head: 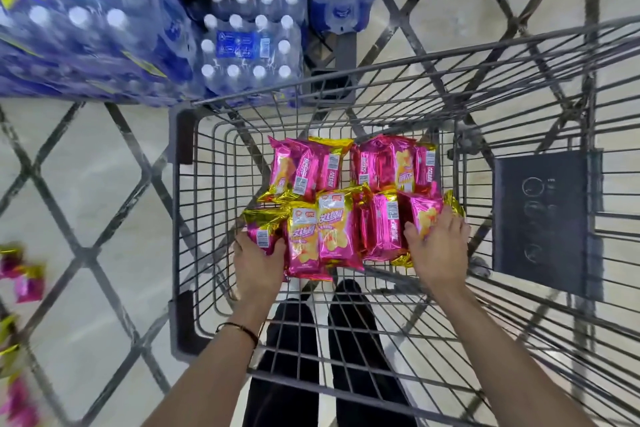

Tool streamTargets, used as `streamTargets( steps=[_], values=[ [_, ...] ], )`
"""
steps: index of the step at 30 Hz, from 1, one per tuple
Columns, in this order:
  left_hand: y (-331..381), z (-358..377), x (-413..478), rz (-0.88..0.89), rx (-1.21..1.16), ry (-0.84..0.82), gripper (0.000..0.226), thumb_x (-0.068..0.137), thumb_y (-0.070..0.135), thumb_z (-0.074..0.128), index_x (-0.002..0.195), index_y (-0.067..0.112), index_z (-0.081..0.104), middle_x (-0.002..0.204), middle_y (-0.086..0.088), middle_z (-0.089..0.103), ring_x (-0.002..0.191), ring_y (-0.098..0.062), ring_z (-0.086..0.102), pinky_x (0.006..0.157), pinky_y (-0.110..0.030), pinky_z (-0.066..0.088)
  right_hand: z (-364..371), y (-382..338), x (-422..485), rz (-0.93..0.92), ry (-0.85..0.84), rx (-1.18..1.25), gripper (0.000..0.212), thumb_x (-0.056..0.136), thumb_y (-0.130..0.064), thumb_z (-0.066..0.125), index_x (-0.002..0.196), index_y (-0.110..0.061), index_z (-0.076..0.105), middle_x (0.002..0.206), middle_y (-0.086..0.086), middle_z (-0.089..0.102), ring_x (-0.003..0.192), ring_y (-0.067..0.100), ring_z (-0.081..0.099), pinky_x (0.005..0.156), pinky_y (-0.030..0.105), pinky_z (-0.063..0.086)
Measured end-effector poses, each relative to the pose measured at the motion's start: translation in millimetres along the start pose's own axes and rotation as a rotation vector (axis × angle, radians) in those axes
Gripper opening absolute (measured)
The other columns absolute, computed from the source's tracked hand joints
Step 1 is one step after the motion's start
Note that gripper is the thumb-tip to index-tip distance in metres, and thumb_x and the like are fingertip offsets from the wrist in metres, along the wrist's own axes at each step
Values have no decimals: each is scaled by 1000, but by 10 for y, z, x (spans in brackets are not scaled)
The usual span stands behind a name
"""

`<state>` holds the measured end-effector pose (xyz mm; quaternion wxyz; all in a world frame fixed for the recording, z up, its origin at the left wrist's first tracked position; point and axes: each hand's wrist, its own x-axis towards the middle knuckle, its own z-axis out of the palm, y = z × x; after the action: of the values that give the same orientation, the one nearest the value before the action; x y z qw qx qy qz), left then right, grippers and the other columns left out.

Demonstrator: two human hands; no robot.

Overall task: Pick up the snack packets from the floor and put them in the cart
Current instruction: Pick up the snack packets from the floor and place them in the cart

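In the wire cart (pixel 175 218), pink foil snack packets (pixel 332 229) lay in rows. The left hand (pixel 258 263) gripped an end packet (pixel 263 230); the right hand (pixel 438 253) rested spread on another. Light, slippery and probably crushable, they seemed best held by their sealed edges. Stray packets (pixel 29 284) lay on the floor (pixel 86 184).

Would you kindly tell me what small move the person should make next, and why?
Likely release and lift both hands out of the cart. The left hand grips a packet already resting with the pile, the right hand lies flat on it, and floor packets remain at the left.
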<state>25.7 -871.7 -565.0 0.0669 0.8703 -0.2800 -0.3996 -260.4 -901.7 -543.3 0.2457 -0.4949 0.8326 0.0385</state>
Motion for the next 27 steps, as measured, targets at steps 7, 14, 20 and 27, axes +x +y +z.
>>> streamTargets(
  steps=[7,14,20,27],
  values=[
    [-15,-128,-42,15,-20,-30,78,87,43,69,145,4,33,141,-18,50,129,-37,50,105,-55,46,-67,-35,-77,0,2,-3,84,90,-46,66,144,6,30,131,25,52,124,38,40,106,48,36],
    [74,-336,-220,69,40,-36,59,93,30,67,138,4,37,141,-22,47,126,-39,48,104,-52,45,-213,-58,-235,5,-10,18,88,91,-46,65,150,3,23,140,25,47,132,38,39,112,50,34],
    [127,-551,-458,150,62,-46,50,95,34,65,130,5,43,131,-20,50,113,-38,54,99,-52,48,-482,-133,-469,-19,-15,13,77,94,-44,62,146,0,28,140,22,46,130,36,42,108,47,37],
    [330,-1062,-920,298,150,-86,61,97,38,60,144,7,39,139,-15,47,128,-35,48,106,-49,44,-893,-372,-915,-167,-11,-32,72,97,-46,52,149,-1,28,148,20,41,139,34,36,117,48,32]
  ],
)
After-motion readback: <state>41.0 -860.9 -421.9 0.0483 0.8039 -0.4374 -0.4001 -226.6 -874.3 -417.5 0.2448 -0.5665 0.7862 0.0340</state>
